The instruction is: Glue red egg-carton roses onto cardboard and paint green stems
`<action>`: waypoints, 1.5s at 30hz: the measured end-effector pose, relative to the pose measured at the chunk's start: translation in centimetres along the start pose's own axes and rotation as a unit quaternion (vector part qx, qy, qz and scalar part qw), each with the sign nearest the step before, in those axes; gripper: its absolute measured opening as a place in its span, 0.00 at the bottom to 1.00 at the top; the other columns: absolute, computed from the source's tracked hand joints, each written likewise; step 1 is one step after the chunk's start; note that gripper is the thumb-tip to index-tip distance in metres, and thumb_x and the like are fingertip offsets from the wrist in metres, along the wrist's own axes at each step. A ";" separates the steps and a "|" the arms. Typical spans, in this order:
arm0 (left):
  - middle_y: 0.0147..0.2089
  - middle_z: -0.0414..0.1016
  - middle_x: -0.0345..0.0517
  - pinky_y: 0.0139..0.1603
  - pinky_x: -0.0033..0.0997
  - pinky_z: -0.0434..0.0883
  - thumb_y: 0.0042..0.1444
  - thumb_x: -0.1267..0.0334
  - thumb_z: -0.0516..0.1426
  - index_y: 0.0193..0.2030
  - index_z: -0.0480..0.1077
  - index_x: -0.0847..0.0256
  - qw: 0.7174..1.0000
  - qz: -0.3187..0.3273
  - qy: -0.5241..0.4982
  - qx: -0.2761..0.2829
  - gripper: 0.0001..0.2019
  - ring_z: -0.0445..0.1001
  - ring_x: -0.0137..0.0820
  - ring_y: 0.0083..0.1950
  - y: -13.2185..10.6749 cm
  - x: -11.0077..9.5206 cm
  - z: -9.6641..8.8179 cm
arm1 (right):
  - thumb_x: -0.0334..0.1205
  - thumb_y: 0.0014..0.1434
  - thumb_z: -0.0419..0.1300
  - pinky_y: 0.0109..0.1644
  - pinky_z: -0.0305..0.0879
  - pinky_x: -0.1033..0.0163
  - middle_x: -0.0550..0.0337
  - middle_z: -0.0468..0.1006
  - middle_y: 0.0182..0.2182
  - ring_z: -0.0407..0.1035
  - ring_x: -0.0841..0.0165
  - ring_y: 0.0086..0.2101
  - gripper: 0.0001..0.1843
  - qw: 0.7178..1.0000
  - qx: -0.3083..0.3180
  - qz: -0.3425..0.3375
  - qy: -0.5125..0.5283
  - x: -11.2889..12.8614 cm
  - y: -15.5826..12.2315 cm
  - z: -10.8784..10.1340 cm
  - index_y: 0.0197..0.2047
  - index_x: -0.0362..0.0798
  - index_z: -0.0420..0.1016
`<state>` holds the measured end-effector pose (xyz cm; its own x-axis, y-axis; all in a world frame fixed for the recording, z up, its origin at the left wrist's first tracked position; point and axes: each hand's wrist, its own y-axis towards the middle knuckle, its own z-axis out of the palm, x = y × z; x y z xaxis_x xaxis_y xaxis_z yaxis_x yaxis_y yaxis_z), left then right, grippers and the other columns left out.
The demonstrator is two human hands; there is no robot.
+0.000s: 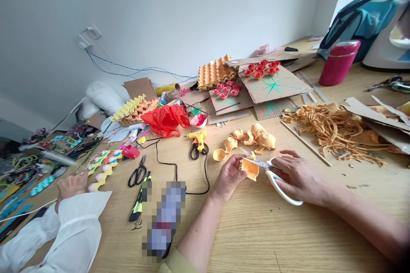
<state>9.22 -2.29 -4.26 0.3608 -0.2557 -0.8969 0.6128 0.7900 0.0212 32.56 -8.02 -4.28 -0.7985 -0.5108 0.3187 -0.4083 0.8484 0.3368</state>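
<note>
My left hand pinches an orange egg-carton cup above the wooden table. White-handled scissors are in my right hand, their blades spread at the cup's upper edge. Just beyond lie several cut cups in a loose heap, with one small cup set apart to their left. A wide pile of orange trimmings spreads to the right of them, and a thin wooden stick lies along its near side.
A yellow glue gun, black scissors and a utility knife lie left of my hands. Farther back are red paper flowers on cardboard and a red bag. A co-worker's hand touches painted carton strips. A pink bottle stands back right.
</note>
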 end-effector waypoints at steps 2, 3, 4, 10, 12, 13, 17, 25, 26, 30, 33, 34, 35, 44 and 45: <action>0.49 0.73 0.47 0.47 0.29 0.72 0.47 0.53 0.72 0.50 0.74 0.58 1.000 -0.004 0.004 -0.009 0.25 0.72 0.32 0.49 0.0 0.0 -0.1 | 0.46 0.69 0.52 0.57 0.59 0.48 0.66 0.66 0.24 0.65 0.68 0.26 0.15 1.000 -0.006 -0.004 0.005 0.0 0.0 0.0 0.30 0.51 0.61; 0.49 0.73 0.47 0.46 0.29 0.73 0.47 0.52 0.72 0.50 0.74 0.58 1.000 -0.007 0.006 -0.011 0.26 0.73 0.33 0.48 0.0 0.0 -0.1 | 0.46 0.69 0.52 0.57 0.59 0.48 0.66 0.66 0.24 0.65 0.68 0.26 0.15 1.000 -0.008 -0.006 0.007 0.0 0.0 0.0 0.30 0.51 0.60; 0.49 0.73 0.47 0.46 0.29 0.73 0.47 0.51 0.71 0.51 0.74 0.58 1.000 -0.010 0.008 -0.012 0.26 0.73 0.33 0.48 0.0 0.0 -0.1 | 0.46 0.69 0.53 0.57 0.59 0.49 0.66 0.65 0.23 0.64 0.68 0.26 0.15 1.000 -0.010 -0.008 0.009 -0.1 0.0 0.0 0.30 0.51 0.60; 0.50 0.74 0.47 0.44 0.30 0.74 0.45 0.51 0.72 0.50 0.74 0.58 1.000 -0.018 -0.009 -0.021 0.26 0.75 0.33 0.47 -0.1 -0.2 -0.1 | 0.45 0.69 0.53 0.59 0.58 0.49 0.67 0.65 0.23 0.64 0.68 0.26 0.14 1.000 -0.012 -0.009 0.019 0.1 -0.1 -0.2 0.31 0.52 0.60; 0.49 0.74 0.47 0.44 0.30 0.74 0.45 0.52 0.72 0.49 0.74 0.58 0.999 -0.018 -0.018 -0.022 0.26 0.75 0.32 0.46 -0.1 -0.2 -0.1 | 0.46 0.69 0.52 0.59 0.58 0.49 0.67 0.65 0.23 0.64 0.69 0.26 0.15 1.000 -0.008 -0.007 0.021 0.3 0.0 -0.4 0.30 0.52 0.59; 0.49 0.74 0.47 0.44 0.31 0.75 0.45 0.52 0.72 0.49 0.74 0.58 0.999 -0.017 -0.019 -0.022 0.26 0.75 0.33 0.46 -0.1 -0.2 -0.1 | 0.46 0.69 0.52 0.59 0.58 0.49 0.67 0.65 0.23 0.63 0.69 0.26 0.15 1.000 -0.005 -0.007 0.022 0.4 0.0 -0.5 0.30 0.52 0.59; 0.49 0.74 0.48 0.44 0.32 0.74 0.45 0.52 0.72 0.49 0.74 0.59 1.000 -0.018 -0.008 -0.018 0.26 0.74 0.33 0.45 -0.1 -0.2 -0.3 | 0.45 0.69 0.52 0.59 0.59 0.48 0.67 0.65 0.24 0.63 0.69 0.26 0.15 1.000 0.000 -0.010 0.017 0.5 0.1 -0.7 0.30 0.52 0.58; 0.44 0.75 0.46 0.49 0.29 0.70 0.47 0.53 0.71 0.48 0.76 0.59 0.999 -0.004 0.045 -0.002 0.23 0.72 0.33 0.48 -0.2 -0.4 0.1 | 0.47 0.68 0.52 0.53 0.61 0.47 0.59 0.69 0.30 0.66 0.63 0.31 0.12 1.000 -0.002 -0.008 -0.018 0.3 0.1 -0.4 0.35 0.51 0.62; 0.42 0.75 0.45 0.51 0.30 0.70 0.48 0.53 0.71 0.48 0.76 0.59 0.999 -0.002 0.047 0.004 0.23 0.73 0.33 0.49 -0.2 -0.4 0.1 | 0.48 0.68 0.52 0.54 0.61 0.47 0.59 0.69 0.30 0.66 0.63 0.32 0.12 1.000 -0.002 -0.008 -0.017 0.3 0.1 -0.4 0.36 0.51 0.63; 0.45 0.76 0.46 0.54 0.30 0.68 0.50 0.53 0.70 0.49 0.76 0.58 0.999 0.017 0.040 0.024 0.21 0.73 0.32 0.49 -0.1 -0.1 -0.1 | 0.48 0.69 0.52 0.54 0.60 0.46 0.61 0.68 0.28 0.65 0.64 0.30 0.13 1.000 0.002 -0.008 -0.005 0.6 0.2 -0.7 0.34 0.51 0.62; 0.48 0.76 0.48 0.54 0.31 0.68 0.50 0.53 0.70 0.49 0.76 0.59 0.999 0.012 0.036 0.019 0.22 0.73 0.33 0.51 -0.1 0.0 -0.2 | 0.47 0.69 0.52 0.57 0.59 0.46 0.62 0.68 0.27 0.64 0.66 0.29 0.14 1.000 0.010 -0.007 0.011 0.7 0.2 -1.0 0.32 0.51 0.61; 0.49 0.76 0.48 0.53 0.31 0.69 0.49 0.52 0.70 0.49 0.76 0.59 0.999 0.005 0.036 0.013 0.22 0.73 0.34 0.51 -0.1 0.0 -0.2 | 0.46 0.68 0.52 0.58 0.59 0.46 0.62 0.68 0.27 0.65 0.66 0.28 0.13 1.000 0.012 -0.007 0.016 0.7 0.2 -1.0 0.32 0.51 0.62; 0.50 0.76 0.49 0.52 0.32 0.69 0.48 0.51 0.71 0.49 0.76 0.59 0.999 -0.001 0.035 0.007 0.23 0.73 0.35 0.51 -0.1 0.0 -0.1 | 0.46 0.68 0.52 0.58 0.59 0.46 0.62 0.69 0.26 0.65 0.66 0.28 0.13 1.000 0.012 -0.008 0.020 0.7 0.2 -1.1 0.33 0.51 0.63; 0.48 0.77 0.49 0.45 0.32 0.73 0.45 0.48 0.71 0.48 0.75 0.60 0.999 -0.026 0.015 -0.017 0.26 0.76 0.37 0.47 -0.2 -0.4 0.0 | 0.44 0.67 0.55 0.59 0.60 0.47 0.67 0.67 0.23 0.64 0.68 0.25 0.14 1.000 -0.001 -0.012 0.028 0.5 0.0 -0.7 0.30 0.52 0.61; 0.48 0.77 0.50 0.44 0.32 0.73 0.45 0.48 0.72 0.48 0.75 0.60 0.999 -0.026 0.013 -0.020 0.27 0.76 0.37 0.47 -0.2 -0.3 0.0 | 0.44 0.67 0.55 0.59 0.60 0.47 0.67 0.67 0.23 0.64 0.68 0.25 0.13 0.999 -0.002 -0.014 0.029 0.5 0.0 -0.7 0.30 0.52 0.61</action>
<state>8.98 -2.33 -3.99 0.3106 -0.2837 -0.9072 0.6014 0.7978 -0.0436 32.48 -8.35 -3.54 -0.7604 -0.5408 0.3597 -0.4271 0.8336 0.3503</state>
